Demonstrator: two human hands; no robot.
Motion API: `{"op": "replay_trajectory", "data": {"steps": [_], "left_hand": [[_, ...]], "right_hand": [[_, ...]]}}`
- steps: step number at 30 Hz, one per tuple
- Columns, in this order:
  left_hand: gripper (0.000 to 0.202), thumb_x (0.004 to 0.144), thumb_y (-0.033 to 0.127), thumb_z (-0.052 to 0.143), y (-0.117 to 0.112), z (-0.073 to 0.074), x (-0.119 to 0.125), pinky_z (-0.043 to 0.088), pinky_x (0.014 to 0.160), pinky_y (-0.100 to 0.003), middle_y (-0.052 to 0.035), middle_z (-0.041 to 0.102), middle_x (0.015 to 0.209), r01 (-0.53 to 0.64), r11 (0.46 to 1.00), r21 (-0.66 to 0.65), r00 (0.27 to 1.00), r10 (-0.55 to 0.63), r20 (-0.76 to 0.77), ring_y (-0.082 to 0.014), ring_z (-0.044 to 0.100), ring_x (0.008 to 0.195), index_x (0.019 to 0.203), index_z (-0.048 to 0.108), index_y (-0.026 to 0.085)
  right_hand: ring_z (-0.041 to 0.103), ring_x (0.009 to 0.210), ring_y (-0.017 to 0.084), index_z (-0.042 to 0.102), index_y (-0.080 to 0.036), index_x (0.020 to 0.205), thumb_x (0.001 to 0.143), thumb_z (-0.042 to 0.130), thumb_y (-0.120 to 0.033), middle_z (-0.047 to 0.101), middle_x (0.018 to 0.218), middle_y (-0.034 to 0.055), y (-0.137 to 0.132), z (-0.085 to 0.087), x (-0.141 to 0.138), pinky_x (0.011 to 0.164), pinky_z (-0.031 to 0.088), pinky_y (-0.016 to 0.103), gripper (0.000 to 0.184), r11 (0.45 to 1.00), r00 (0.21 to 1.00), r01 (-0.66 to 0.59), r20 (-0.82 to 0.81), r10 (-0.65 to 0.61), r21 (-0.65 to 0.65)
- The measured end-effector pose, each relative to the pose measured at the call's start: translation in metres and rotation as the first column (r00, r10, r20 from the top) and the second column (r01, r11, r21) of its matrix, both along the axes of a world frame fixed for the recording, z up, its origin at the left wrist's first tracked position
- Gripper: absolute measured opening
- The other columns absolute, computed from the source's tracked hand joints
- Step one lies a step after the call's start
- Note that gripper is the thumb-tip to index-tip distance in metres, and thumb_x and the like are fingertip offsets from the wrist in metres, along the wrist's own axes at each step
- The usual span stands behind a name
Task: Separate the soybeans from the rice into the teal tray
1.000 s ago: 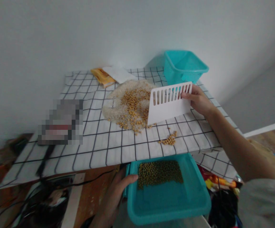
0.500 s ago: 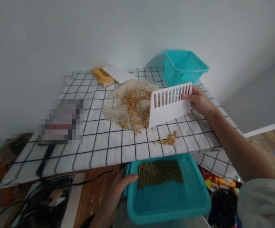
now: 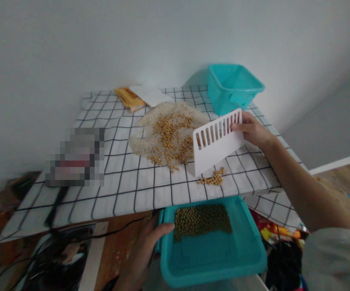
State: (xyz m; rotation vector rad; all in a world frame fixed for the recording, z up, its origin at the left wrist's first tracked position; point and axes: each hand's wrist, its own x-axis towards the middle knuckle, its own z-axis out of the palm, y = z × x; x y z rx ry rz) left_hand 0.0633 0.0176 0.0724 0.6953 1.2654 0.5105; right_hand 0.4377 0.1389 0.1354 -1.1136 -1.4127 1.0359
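Slotted white scraper (image 3: 218,141): gripped by right hand (image 3: 251,130), lower edge on checked counter (image 3: 126,190) beside soybean cluster (image 3: 212,178). Left hand (image 3: 146,246) grasps teal tray (image 3: 217,258) below counter edge. Advice: keep edge flat, sweep gently trayward.

We see a white slotted scraper (image 3: 217,142) standing on its lower edge on the checked tablecloth (image 3: 126,190), tilted, near the front edge toward the right side. Just beside it lies a small heap of yellow beans (image 3: 213,178). A teal tray (image 3: 214,250) sits level below the front edge of the cloth, with greenish beans (image 3: 203,220) gathered in its far half.
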Motion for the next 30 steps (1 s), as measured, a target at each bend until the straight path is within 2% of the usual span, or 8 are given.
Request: {"op": "replay_trajectory", "data": {"steps": [3, 6, 10, 13, 17, 23, 27, 30], "left_hand": [[0.042, 0.067, 0.034, 0.078, 0.000, 0.001, -0.001, 0.059, 0.080, -0.042, -0.0045, 0.086, 0.092, -0.025, 1.000, -0.016, 1.000, 0.025, -0.011, -0.0353, 0.078, 0.093, 0.107, 0.075, 0.019], [0.036, 0.069, 0.033, 0.077, -0.001, 0.004, -0.003, 0.059, 0.075, -0.039, -0.0044, 0.086, 0.091, -0.044, 0.999, -0.003, 0.999, 0.044, 0.006, -0.0344, 0.078, 0.089, 0.103, 0.074, 0.020], [0.041, 0.071, 0.032, 0.076, -0.003, 0.011, -0.005, 0.059, 0.067, -0.039, -0.0046, 0.085, 0.095, -0.082, 0.997, -0.004, 0.996, 0.082, 0.025, -0.0350, 0.078, 0.089, 0.110, 0.071, 0.020], [0.041, 0.072, 0.032, 0.076, -0.005, 0.013, -0.006, 0.058, 0.062, -0.039, -0.0045, 0.085, 0.093, -0.100, 0.995, -0.006, 0.995, 0.100, 0.003, -0.0358, 0.078, 0.088, 0.110, 0.069, 0.019], [0.036, 0.071, 0.032, 0.076, -0.007, 0.011, -0.007, 0.059, 0.064, -0.040, -0.0050, 0.086, 0.089, -0.104, 0.994, -0.012, 0.995, 0.104, 0.005, -0.0356, 0.078, 0.085, 0.104, 0.072, 0.018], [0.037, 0.067, 0.032, 0.080, -0.002, -0.003, -0.016, 0.062, 0.065, -0.042, -0.0044, 0.086, 0.086, -0.112, 0.989, -0.099, 0.994, 0.111, -0.020, -0.0359, 0.079, 0.083, 0.102, 0.076, 0.021], [0.031, 0.058, 0.035, 0.087, 0.007, -0.014, -0.022, 0.064, 0.066, -0.044, -0.0048, 0.086, 0.086, -0.045, 0.989, -0.143, 0.997, 0.054, 0.061, -0.0378, 0.080, 0.082, 0.086, 0.078, 0.024], [0.023, 0.055, 0.035, 0.087, 0.009, -0.015, -0.019, 0.064, 0.066, -0.042, -0.0025, 0.086, 0.078, -0.043, 0.990, -0.133, 0.998, 0.047, 0.031, -0.0361, 0.080, 0.077, 0.073, 0.077, 0.025]], "right_hand": [[0.062, 0.067, 0.017, 0.065, -0.025, 0.084, 0.070, 0.084, -0.048, 0.066, 0.077, -0.0014, 0.008, -0.003, 0.006, 0.063, 0.052, 0.032, 0.033, 0.989, 0.994, 0.104, -0.036, -0.100, 0.107], [0.064, 0.075, 0.020, 0.064, -0.025, 0.082, 0.073, 0.081, -0.048, 0.064, 0.078, -0.0007, 0.020, -0.008, 0.016, 0.074, 0.054, 0.036, 0.029, 0.932, 0.966, 0.259, -0.093, -0.243, 0.252], [0.062, 0.079, 0.021, 0.063, -0.025, 0.078, 0.072, 0.081, -0.042, 0.064, 0.079, 0.0001, 0.029, -0.015, 0.026, 0.080, 0.052, 0.039, 0.026, 0.884, 0.918, 0.395, -0.130, -0.374, 0.251], [0.060, 0.075, 0.019, 0.064, -0.024, 0.077, 0.071, 0.081, -0.038, 0.064, 0.079, -0.0005, 0.027, -0.016, 0.024, 0.078, 0.050, 0.037, 0.023, 0.902, 0.923, 0.382, -0.125, -0.363, 0.200], [0.058, 0.074, 0.018, 0.064, -0.025, 0.076, 0.073, 0.080, -0.039, 0.063, 0.079, -0.0002, 0.022, -0.012, 0.017, 0.075, 0.050, 0.035, 0.022, 0.927, 0.944, 0.329, -0.093, -0.318, 0.178], [0.056, 0.072, 0.018, 0.064, -0.024, 0.075, 0.075, 0.079, -0.043, 0.062, 0.077, 0.0005, 0.018, -0.007, 0.015, 0.071, 0.047, 0.034, 0.025, 0.943, 0.955, 0.297, -0.070, -0.289, 0.149], [0.055, 0.069, 0.017, 0.064, -0.024, 0.076, 0.076, 0.079, -0.042, 0.062, 0.076, -0.0003, 0.015, -0.006, 0.017, 0.067, 0.045, 0.033, 0.024, 0.954, 0.961, 0.274, -0.069, -0.267, 0.123], [0.056, 0.066, 0.017, 0.066, -0.024, 0.082, 0.075, 0.080, -0.041, 0.064, 0.077, -0.0004, 0.011, -0.006, 0.017, 0.064, 0.044, 0.033, 0.023, 0.969, 0.972, 0.232, -0.055, -0.228, 0.080]]}}
